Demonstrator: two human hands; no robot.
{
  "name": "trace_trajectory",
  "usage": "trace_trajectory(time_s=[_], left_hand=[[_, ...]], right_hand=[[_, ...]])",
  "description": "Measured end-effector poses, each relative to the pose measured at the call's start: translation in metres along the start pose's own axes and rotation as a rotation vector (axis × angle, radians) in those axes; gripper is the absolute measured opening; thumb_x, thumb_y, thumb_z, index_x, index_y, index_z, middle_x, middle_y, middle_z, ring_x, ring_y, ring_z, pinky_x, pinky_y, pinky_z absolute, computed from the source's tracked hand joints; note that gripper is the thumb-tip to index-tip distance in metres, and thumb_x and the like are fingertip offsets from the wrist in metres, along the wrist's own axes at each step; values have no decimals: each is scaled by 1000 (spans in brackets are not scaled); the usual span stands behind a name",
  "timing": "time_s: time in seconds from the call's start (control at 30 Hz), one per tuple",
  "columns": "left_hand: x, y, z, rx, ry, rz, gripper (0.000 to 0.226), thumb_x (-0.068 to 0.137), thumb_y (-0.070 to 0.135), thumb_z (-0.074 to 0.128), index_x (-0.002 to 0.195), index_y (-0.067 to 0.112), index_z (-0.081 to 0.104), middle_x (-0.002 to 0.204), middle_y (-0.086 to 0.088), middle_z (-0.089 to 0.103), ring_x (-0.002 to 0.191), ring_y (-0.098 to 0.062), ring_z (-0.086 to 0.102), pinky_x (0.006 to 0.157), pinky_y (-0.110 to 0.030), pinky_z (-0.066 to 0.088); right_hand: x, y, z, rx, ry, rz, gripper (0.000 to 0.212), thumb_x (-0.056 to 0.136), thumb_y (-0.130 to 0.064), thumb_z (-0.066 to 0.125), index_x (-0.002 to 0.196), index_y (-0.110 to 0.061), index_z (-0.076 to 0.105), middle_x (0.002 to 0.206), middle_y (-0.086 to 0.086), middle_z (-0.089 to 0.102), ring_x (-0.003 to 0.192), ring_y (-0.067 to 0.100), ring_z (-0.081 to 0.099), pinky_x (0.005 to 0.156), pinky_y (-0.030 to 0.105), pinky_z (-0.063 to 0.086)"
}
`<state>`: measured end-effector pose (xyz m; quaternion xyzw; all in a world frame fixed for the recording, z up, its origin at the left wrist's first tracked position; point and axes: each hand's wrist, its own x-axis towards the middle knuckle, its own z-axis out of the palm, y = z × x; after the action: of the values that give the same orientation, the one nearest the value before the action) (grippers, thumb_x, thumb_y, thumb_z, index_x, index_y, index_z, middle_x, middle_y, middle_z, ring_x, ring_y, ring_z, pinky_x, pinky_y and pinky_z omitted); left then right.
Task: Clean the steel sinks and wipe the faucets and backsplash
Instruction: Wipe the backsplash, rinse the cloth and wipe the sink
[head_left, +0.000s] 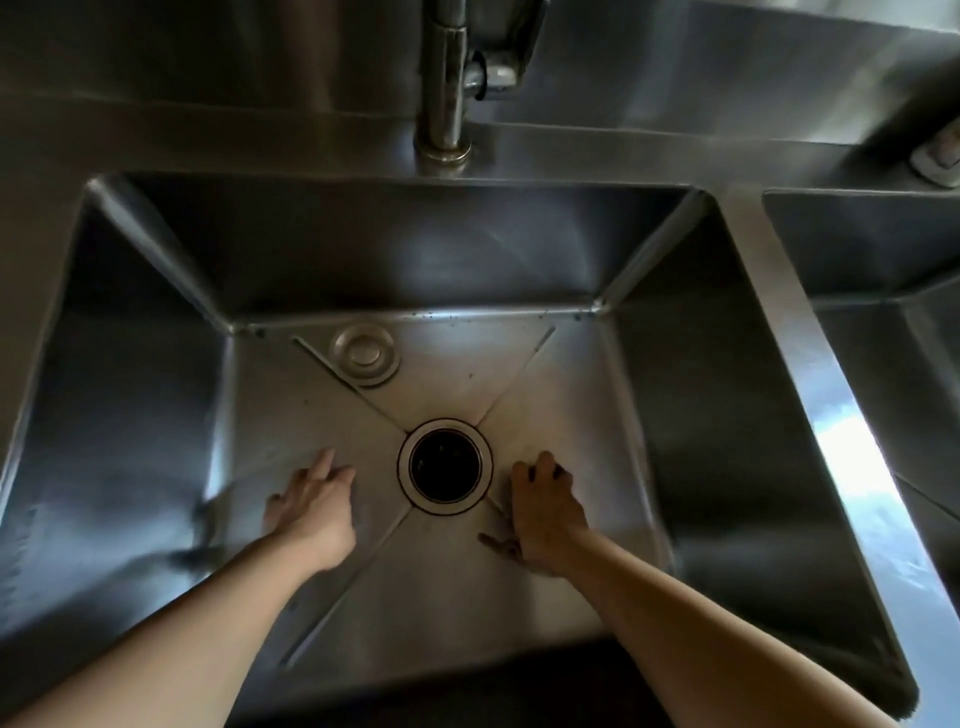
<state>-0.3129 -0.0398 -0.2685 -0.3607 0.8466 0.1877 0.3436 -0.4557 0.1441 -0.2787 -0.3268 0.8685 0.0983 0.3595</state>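
Our left hand (311, 499) lies open and empty on the sink (441, 364) floor, left of the drain (445, 466); right of it, our right hand (545, 512) curls, holding what we cannot tell. The rigid steel looks slick, so we press flat

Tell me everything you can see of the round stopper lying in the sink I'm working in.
The stopper is a round, flat disc of dull silver metal, with a raised rim ring and a small raised knob at its centre. It lies flat, knob up, on the sink floor near the far left corner, over one of the diagonal creases. It is out of the open drain, which sits nearer the person. Neither the left hand nor the right hand touches it.
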Motion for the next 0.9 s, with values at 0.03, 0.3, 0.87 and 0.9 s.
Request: trace_trajectory(time_s=[0.03, 0.3, 0.87, 0.9], left_hand=[[0, -2, 0, -6, -1, 4, 67, 91, 29, 56, 149, 26, 22, 159, 7, -3, 141, -21, 19, 108, -38, 33], [-2, -25, -10, -258, 167, -105, 62, 85, 10, 56, 142, 18, 33, 150, 0, 29, 134, -23, 37, 103, -38, 40], [-5, -67, -16, -458, 299, -270, 59, 84, 3, 50, 140, 12, 33, 141, -10, 40, 129, -29, 41, 97, -38, 41], [-5, -66, -15, -431, 281, -281, 59, 84, 3, 50, 139, 13, 32, 141, -9, 39, 129, -29, 42, 97, -38, 41]], right_hand=[[-2, -12, 4, -17, -23, -30, 93, 76, -59, 68, 141, -9, 24, 140, 17, 18, 126, 38, 29, 100, 41, 42], [-19, -80, 25, -124, -66, -246, 65, 85, -14, 64, 139, -7, 29, 141, 15, 19, 123, 36, 34, 90, 40, 44], [75, -177, -32, -149, 199, -632, 73, 86, -17, 61, 150, -23, 25, 157, 2, 8, 139, 32, 14, 110, 42, 30], [66, -171, -24, -141, 182, -659, 70, 87, -19, 60, 149, -24, 27, 156, 1, 9, 137, 32, 17, 108, 42, 32]])
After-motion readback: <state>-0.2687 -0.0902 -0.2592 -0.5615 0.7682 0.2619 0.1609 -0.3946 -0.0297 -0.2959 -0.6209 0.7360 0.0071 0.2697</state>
